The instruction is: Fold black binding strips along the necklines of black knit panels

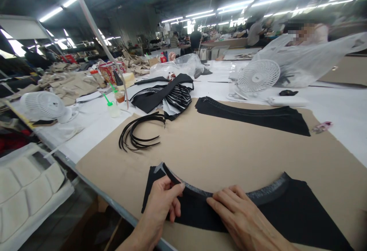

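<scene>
A black fabric panel (pixel 197 217) lies flat near the table's front edge, its far side cut in a concave curve. Along that curve runs a grey, rough-looking band, with a narrow black strip (pixel 169 173) lying on part of it. My left hand (pixel 164 199) pinches the strip between thumb and forefinger near the panel's left end, where the strip's tip stands up slightly. To the right, my right hand (pixel 237 209) rests on the panel, fingers laid out and fingertips pressing at the curved edge by the strip.
Loose curved black strips (pixel 134 132) lie on the brown paper (pixel 183 144). Behind are a stack of black panels (pixel 252 116), pink-handled snips (pixel 322 127) and a striped black bundle (pixel 177 100). White fans (pixel 258 75) and green-tipped bottles (pixel 111 107) stand farther back.
</scene>
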`<state>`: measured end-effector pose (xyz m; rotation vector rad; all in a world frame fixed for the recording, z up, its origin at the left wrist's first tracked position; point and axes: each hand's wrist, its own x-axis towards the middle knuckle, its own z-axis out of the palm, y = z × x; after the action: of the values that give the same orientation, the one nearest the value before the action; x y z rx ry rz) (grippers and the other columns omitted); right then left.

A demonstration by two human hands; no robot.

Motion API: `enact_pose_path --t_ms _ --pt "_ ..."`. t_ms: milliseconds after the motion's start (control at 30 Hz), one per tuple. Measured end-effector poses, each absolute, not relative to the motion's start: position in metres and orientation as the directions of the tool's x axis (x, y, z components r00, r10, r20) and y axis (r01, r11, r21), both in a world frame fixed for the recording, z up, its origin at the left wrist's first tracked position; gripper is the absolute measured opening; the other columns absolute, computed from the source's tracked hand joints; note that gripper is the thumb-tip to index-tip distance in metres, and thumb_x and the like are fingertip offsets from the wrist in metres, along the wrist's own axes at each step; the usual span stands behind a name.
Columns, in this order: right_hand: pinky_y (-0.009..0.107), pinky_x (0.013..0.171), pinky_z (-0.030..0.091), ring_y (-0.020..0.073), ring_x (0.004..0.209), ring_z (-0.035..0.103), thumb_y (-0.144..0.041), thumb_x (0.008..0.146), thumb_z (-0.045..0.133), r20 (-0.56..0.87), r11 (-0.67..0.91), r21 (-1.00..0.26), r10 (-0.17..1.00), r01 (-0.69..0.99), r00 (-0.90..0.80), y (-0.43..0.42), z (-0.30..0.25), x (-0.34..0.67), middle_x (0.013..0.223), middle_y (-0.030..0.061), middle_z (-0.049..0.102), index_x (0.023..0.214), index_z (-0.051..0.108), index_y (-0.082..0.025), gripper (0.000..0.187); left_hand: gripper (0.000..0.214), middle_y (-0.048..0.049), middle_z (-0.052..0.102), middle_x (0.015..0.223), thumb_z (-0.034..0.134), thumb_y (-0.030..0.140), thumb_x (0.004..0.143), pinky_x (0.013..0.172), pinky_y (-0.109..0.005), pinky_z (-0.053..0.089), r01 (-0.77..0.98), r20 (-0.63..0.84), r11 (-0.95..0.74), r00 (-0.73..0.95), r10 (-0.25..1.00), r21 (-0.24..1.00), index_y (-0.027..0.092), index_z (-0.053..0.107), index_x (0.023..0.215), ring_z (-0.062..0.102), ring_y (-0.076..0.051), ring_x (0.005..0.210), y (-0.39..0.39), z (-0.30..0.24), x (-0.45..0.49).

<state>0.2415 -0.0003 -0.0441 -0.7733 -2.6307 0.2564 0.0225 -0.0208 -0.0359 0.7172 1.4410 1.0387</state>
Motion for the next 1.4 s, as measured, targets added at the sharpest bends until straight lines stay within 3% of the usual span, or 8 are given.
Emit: enact_pose_path --t_ms 133,267,467,600,767,967,1233,1400 --pt "0.032 0.077 0.033 0.0152 0.079 0.050 0.001 0.081 0.044 0.230 0.821 -0.260 0.564 0.509 -0.793 -0.001 -0.038 0.240 0.091 0.0001 0.059 0.110 0.056 -0.019 0.038 0.028 0.0047 0.055 0.059 0.066 0.039 0.067 0.023 -0.011 0.024 -0.065 -0.440 0.436 -0.193 0.877 0.898 0.013 0.055 0.069 0.047 -0.005 0.028 -0.020 -0.041 0.018" --pt "0.033 0.075 0.033 0.0156 0.078 0.050 -0.003 0.080 0.047 0.244 0.855 -0.182 0.518 0.486 -0.820 0.001 -0.045 0.242 0.093 0.0003 0.059 0.124 0.051 -0.020 0.048 0.030 0.0051 0.054 0.054 0.068 0.039 0.063 0.021 -0.012 0.022 -0.015 -0.437 0.445 -0.217 0.873 0.896 0.015 0.050 0.064 0.046 -0.006 0.025 -0.018 -0.048 0.017" --pt "0.035 0.079 0.033 0.0178 0.080 0.049 -0.012 0.086 0.050 0.347 0.868 -0.097 0.488 0.487 -0.801 0.003 -0.059 0.242 0.092 0.0002 0.059 0.120 0.055 -0.021 0.036 0.030 0.0073 0.053 0.053 0.067 0.040 0.069 0.024 -0.010 0.023 -0.094 -0.455 0.445 -0.141 0.879 0.890 0.015 0.054 0.080 0.045 -0.004 0.027 -0.023 -0.039 0.018" --pt "0.034 0.081 0.036 0.0173 0.081 0.050 -0.012 0.090 0.043 0.418 0.882 -0.070 0.450 0.466 -0.789 0.003 -0.054 0.238 0.092 0.0011 0.061 0.113 0.058 -0.018 0.028 0.033 0.0052 0.055 0.068 0.070 0.043 0.069 0.025 -0.011 0.022 -0.188 -0.453 0.428 -0.119 0.883 0.884 0.014 0.056 0.080 0.044 -0.001 0.031 -0.021 -0.031 0.016" --pt "0.030 0.081 0.041 0.0164 0.080 0.052 -0.002 0.082 0.043 0.400 0.891 -0.021 0.423 0.453 -0.813 0.001 -0.042 0.236 0.093 0.0016 0.062 0.110 0.058 -0.017 0.036 0.034 0.0047 0.055 0.071 0.072 0.039 0.066 0.025 -0.011 0.024 -0.233 -0.462 0.427 -0.117 0.879 0.874 0.015 0.059 0.085 0.045 -0.001 0.033 -0.015 -0.026 0.013" --pt "0.034 0.085 0.041 0.0173 0.081 0.054 0.000 0.077 0.042 0.352 0.898 0.011 0.409 0.440 -0.842 0.002 -0.040 0.238 0.096 0.0021 0.062 0.118 0.055 -0.019 0.047 0.030 0.0057 0.055 0.059 0.070 0.034 0.064 0.026 -0.012 0.027 -0.118 -0.435 0.420 -0.191 0.880 0.900 0.014 0.056 0.082 0.045 -0.003 0.032 -0.017 -0.031 0.005" --pt "0.039 0.098 0.025 0.0162 0.088 0.054 0.001 0.077 0.039 0.446 0.892 -0.010 0.409 0.452 -0.796 0.004 -0.050 0.235 0.097 -0.0027 0.063 0.117 0.058 -0.021 0.049 0.027 0.0092 0.051 0.057 0.066 0.032 0.064 0.023 -0.014 0.025 0.080 -0.320 0.361 -0.317 0.893 0.929 0.018 0.046 0.075 0.045 -0.005 0.027 -0.015 -0.048 0.003" --pt "0.037 0.090 0.030 0.0172 0.083 0.053 -0.002 0.079 0.040 0.471 0.889 -0.007 0.407 0.458 -0.783 0.007 -0.049 0.232 0.092 -0.0016 0.063 0.111 0.059 -0.021 0.042 0.020 0.0109 0.050 0.057 0.060 0.024 0.065 0.025 -0.013 0.025 0.241 -0.280 0.378 -0.358 0.891 0.894 0.020 0.044 0.076 0.043 -0.005 0.028 -0.014 -0.056 -0.001"
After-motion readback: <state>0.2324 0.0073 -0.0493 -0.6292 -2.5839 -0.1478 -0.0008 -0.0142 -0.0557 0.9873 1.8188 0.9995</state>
